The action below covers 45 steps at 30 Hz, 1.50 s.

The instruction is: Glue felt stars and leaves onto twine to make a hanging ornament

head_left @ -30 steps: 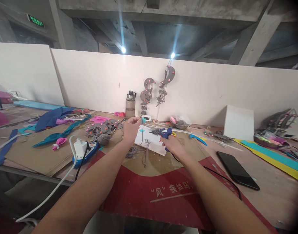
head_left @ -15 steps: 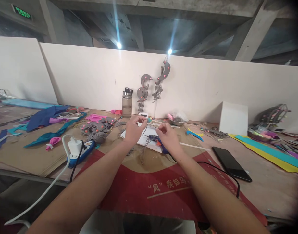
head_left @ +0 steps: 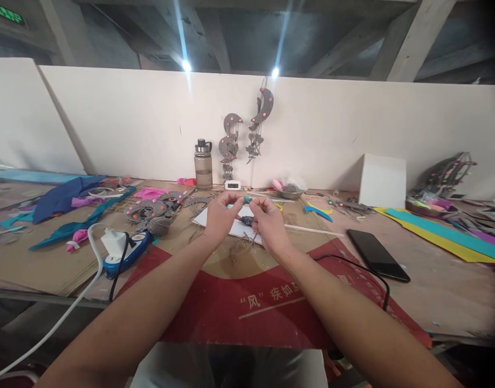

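A small teal piece (head_left: 246,200) shows between my two hands, above the white board. The fingertips of my left hand (head_left: 222,220) pinch it from the left. My right hand (head_left: 269,225) is closed in a pinch right beside the piece; what lies between its fingertips is too small to make out. Partly hidden behind the right fingers, a dark blue glue gun (head_left: 247,220) rests over the white board (head_left: 235,228). Loose strands of grey yarn (head_left: 240,247) lie below the hands, on the board's near edge and the brown cardboard.
At left are a blue power strip (head_left: 128,256), a grey yarn ball (head_left: 157,225) and teal fabric (head_left: 75,226). A water bottle (head_left: 203,167) stands behind. A phone (head_left: 377,255) and black cord (head_left: 364,264) lie right. Grey moon-shaped hangings (head_left: 264,106) hang on the white partition.
My right hand has moved left and its fingertips now meet the left hand's at the teal piece. It covers more of the glue gun. The view has shifted slightly.
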### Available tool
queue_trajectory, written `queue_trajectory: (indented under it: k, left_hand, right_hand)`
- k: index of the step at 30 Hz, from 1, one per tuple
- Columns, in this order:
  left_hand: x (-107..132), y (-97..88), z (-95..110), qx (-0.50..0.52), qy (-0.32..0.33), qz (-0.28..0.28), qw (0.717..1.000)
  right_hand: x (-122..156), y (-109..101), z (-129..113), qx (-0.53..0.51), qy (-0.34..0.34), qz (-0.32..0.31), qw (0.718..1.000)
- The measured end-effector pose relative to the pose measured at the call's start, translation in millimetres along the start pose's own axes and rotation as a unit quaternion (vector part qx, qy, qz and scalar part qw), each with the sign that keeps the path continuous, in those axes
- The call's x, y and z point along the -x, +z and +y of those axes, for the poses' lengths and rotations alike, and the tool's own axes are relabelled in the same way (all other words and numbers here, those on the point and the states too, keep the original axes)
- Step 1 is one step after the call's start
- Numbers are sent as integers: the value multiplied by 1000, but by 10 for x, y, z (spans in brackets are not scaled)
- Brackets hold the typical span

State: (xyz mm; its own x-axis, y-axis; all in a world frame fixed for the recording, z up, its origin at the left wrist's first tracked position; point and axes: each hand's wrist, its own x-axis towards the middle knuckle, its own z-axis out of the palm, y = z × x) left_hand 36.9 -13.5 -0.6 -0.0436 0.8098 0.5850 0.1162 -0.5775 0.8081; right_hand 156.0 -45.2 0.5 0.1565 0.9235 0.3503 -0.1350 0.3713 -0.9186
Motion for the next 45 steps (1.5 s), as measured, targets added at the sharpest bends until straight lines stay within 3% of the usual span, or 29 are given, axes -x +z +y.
queue_trajectory:
  k: [6,14,19,24,32,37,45]
  left_hand:
    - [18,94,-25,210,-111,-51,970]
    - [27,129,31,334,-129,-82,930]
    - [28,135,-26,335,-119,-103,929]
    - [21,127,-34,293,-126,-90,943]
    - [-15,95,62,284,-150,-59,945]
    - [-11,95,22,278,-150,-76,946]
    - [-18,88,-26,251,-132,-95,954]
  right_hand:
    - [-90,-102,70,112,-49,32,992]
    - [-102,-113,36,117,-58,67,989]
    - [-116,-124,44,127,-57,76,987]
    - [-106,-118,50,147,-40,66,986]
    - [-25,-141,-67,265,-157,36,951]
    - [-41,-183,-96,313,-228,33,921]
    - [-51,-219,-104,352,-254,25,901]
